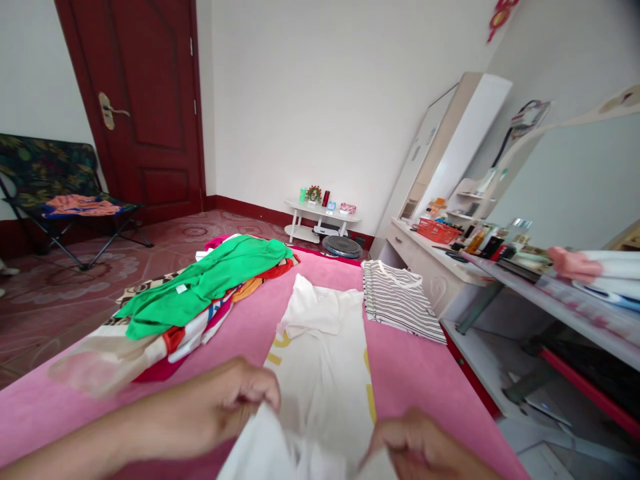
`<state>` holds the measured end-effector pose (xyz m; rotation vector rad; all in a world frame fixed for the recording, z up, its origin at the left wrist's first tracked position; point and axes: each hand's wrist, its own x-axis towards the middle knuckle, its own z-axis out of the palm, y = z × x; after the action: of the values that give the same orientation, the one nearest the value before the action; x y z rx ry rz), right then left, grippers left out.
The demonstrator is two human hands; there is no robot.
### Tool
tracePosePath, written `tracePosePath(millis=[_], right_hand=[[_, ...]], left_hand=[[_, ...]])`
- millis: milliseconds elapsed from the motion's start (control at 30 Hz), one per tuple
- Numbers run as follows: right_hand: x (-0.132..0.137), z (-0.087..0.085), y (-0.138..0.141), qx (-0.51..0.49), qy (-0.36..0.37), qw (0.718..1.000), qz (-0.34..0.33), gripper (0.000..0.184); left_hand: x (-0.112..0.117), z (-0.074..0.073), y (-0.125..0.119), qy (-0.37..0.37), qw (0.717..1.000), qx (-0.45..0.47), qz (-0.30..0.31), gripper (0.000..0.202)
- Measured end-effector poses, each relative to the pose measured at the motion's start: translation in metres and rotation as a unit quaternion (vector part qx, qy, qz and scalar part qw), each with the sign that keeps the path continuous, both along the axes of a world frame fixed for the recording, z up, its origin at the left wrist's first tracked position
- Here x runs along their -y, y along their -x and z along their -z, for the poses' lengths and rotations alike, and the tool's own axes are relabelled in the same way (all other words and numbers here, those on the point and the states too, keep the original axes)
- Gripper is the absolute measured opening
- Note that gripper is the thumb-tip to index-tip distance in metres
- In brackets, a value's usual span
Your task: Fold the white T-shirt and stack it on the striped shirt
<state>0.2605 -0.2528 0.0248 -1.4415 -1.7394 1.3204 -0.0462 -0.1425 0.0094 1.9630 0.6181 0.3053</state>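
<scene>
- White garment (323, 373), lying lengthwise on the pink cover (415, 373) straight ahead of my remote view, its near end apparently raised.
- I have the left hand (237, 400) pinched on one side of that end and the right hand (415, 440) pinched on the other; hands apart, I judge, to keep the edge spread.
- Leftward, a green garment (215, 273) lies loosely over other clothes (193, 343), probably leaving working room.
- Rightward, a striped shirt (400, 300) lies folded flat, seemingly placed apart for neatness.
</scene>
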Motion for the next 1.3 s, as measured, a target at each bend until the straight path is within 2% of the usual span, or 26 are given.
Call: tracePosePath(millis=[67, 100, 167, 233, 333, 433, 533, 633, 700, 833, 900, 1033, 1167, 1300], right_hand=[[-0.045, -0.001, -0.009, -0.09, 0.002, 0.99, 0.11, 0.029], [-0.069, 0.005, -0.015, -0.125, -0.012, 0.976, 0.177, 0.025], [-0.112, 0.029, -0.027, -0.159, -0.039, 0.944, 0.286, 0.023], [-0.141, 0.063, -0.038, -0.137, -0.087, 0.92, 0.357, 0.028], [-0.159, 0.108, -0.049, -0.094, -0.161, 0.909, 0.374, 0.043], [-0.162, 0.128, -0.052, -0.015, -0.234, 0.911, 0.34, 0.045], [-0.164, 0.131, -0.053, 0.032, -0.247, 0.913, 0.324, 0.039], [-0.167, 0.133, -0.054, 0.056, -0.251, 0.913, 0.316, 0.038], [-0.169, 0.132, -0.055, 0.082, -0.266, 0.907, 0.317, 0.036], [-0.179, 0.124, -0.06, 0.179, -0.282, 0.88, 0.338, 0.036], [-0.186, 0.12, -0.061, 0.23, -0.263, 0.867, 0.355, 0.035], [-0.192, 0.116, -0.057, 0.294, -0.225, 0.85, 0.376, 0.03], [-0.188, 0.117, -0.052, 0.317, -0.243, 0.839, 0.369, 0.026], [-0.185, 0.116, -0.051, 0.324, -0.243, 0.834, 0.374, 0.021]], left_hand=[[-0.042, 0.001, -0.025, 0.074, 0.992, 0.075, -0.072, 0.027], [-0.064, 0.006, -0.039, 0.084, 0.981, 0.112, -0.138, 0.027], [-0.103, 0.025, -0.062, 0.076, 0.953, 0.136, -0.26, 0.025], [-0.131, 0.053, -0.079, 0.065, 0.927, 0.106, -0.353, 0.025], [-0.15, 0.095, -0.089, 0.008, 0.919, 0.103, -0.38, 0.034], [-0.153, 0.117, -0.088, -0.086, 0.928, 0.108, -0.346, 0.045], [-0.155, 0.119, -0.09, -0.119, 0.932, 0.082, -0.333, 0.044], [-0.161, 0.108, -0.097, -0.138, 0.933, 0.026, -0.332, 0.041], [-0.166, 0.098, -0.105, -0.18, 0.926, -0.02, -0.331, 0.038], [-0.178, 0.076, -0.124, -0.322, 0.879, -0.084, -0.341, 0.035], [-0.185, 0.072, -0.133, -0.375, 0.857, -0.104, -0.337, 0.033], [-0.195, 0.078, -0.144, -0.395, 0.844, -0.144, -0.334, 0.025], [-0.202, 0.09, -0.141, -0.365, 0.844, -0.196, -0.341, 0.018], [-0.203, 0.092, -0.138, -0.359, 0.841, -0.209, -0.347, 0.02]])
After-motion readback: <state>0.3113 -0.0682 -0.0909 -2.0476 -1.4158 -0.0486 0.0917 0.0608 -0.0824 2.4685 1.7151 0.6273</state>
